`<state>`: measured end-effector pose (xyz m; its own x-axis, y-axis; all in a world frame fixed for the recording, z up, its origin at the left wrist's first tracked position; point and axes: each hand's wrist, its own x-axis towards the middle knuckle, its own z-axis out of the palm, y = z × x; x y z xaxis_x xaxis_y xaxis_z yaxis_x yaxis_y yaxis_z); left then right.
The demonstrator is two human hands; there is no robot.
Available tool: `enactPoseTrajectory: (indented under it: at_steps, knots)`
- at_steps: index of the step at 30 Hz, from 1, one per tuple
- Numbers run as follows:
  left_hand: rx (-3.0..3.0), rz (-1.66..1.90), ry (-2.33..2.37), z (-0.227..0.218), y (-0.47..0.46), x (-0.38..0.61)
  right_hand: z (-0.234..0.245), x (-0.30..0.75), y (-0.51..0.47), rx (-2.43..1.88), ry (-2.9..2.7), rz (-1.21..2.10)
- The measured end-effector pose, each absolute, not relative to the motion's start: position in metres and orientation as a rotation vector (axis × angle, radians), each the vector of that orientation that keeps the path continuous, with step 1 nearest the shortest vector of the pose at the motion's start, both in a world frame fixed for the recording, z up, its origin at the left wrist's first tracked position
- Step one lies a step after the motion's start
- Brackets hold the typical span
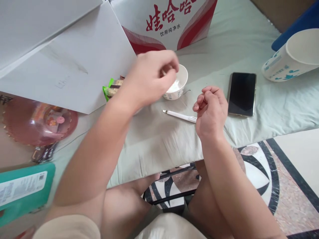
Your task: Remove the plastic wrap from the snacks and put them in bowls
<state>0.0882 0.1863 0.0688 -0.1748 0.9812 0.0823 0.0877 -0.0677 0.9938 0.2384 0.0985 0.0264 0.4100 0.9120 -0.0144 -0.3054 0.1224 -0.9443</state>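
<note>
My left hand [156,76], slightly blurred, reaches over a small white paper bowl [183,81] and covers its left part. Its fingers are curled in towards the thumb; whatever they may pinch is hidden. Something white shows inside the bowl. My right hand [211,109] rests to the right, palm turned up, with fingers bent and thumb against them; no object shows in it. A slim white pen-like tool [180,116] with a grey tip lies on the pale green cloth [154,146], its right end reaching the right hand. A short dark thread [186,91] lies beside the bowl.
A black phone [242,94] lies right of my right hand, near a large paper cup [281,66]. Behind stands a white-and-red carton [171,26]. Leftward are a white box flap [82,66], green-wrapped snacks [112,89], a pink lidded container [40,121] and a green package [25,189].
</note>
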Motion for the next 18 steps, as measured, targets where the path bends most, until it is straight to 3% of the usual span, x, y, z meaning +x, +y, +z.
enactPoseTrajectory:
  at_steps: [9, 14, 18]
  knots:
    - [1.128, 1.35, 1.491, 0.038, 0.029, -0.033, 0.019, 0.2, 0.089, -1.129, -0.925, 0.88]
    - [1.219, 1.423, 1.634, 0.017, 0.044, -0.058, 0.017, 0.181, 0.089, -1.174, -0.994, 0.825]
    - [0.839, 1.594, 1.528, 0.005, 0.077, -0.061, 0.013, 0.166, 0.095, -1.267, -1.046, 0.992]
